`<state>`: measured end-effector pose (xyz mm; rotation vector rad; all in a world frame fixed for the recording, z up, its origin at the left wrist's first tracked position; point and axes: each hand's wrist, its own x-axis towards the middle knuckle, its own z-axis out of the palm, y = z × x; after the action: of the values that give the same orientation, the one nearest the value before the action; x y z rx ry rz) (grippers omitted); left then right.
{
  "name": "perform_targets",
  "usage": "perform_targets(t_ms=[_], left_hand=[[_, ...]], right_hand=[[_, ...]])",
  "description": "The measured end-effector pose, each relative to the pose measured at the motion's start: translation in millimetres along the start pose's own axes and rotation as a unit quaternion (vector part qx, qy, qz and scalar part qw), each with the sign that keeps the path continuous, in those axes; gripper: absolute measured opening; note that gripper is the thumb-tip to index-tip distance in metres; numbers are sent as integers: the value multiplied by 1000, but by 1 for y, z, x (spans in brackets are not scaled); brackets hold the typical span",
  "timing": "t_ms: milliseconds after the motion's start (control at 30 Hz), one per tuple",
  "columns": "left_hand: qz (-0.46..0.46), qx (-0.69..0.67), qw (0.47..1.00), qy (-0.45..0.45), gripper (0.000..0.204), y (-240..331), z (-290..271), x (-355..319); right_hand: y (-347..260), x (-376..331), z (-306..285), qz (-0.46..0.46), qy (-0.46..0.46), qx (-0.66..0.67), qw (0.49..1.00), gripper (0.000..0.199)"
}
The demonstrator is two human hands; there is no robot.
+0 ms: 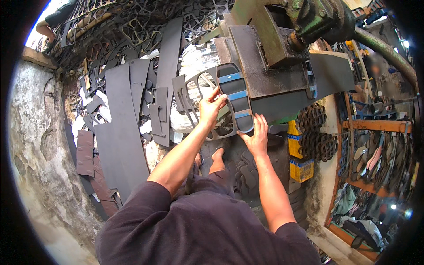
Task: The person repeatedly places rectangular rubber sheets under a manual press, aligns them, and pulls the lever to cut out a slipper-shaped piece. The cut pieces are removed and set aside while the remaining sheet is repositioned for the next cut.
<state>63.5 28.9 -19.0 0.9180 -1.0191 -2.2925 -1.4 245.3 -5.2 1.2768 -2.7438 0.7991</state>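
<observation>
A sole-shaped cutting die (235, 98) with blue crossbars lies on a dark rubber sheet (282, 106) at the edge of the press plate (265, 62), just above the frame's centre. The left hand (211, 108), at nine o'clock of the die, pinches its rim, while the right hand (255, 134), at five o'clock, rests with spread fingers against its heel. Both hands sit close under the green press (309, 17), so a stroke coming down now would likely crush fingers, and a skewed die would probably spoil the cut.
</observation>
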Motion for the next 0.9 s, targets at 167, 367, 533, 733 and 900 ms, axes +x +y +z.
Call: perform_targets(t_ms=[167, 367, 533, 733, 900], left_hand=[[10, -22, 1000, 11, 61, 1, 5, -5], [-2, -20, 1000, 6, 64, -7, 22, 5], [-1, 125, 992, 13, 57, -6, 45, 49], [-175, 16, 982, 70, 59, -33, -29, 75], [-50, -5, 996, 72, 47, 34, -6, 75]], right_hand=[[5, -3, 1, 10, -3, 15, 1000, 86], [55, 1, -25, 86, -15, -68, 994, 83], [93, 38, -44, 148, -59, -93, 983, 77], [133, 89, -55, 173, -36, -83, 981, 78], [157, 124, -55, 198, -34, -70, 977, 73]])
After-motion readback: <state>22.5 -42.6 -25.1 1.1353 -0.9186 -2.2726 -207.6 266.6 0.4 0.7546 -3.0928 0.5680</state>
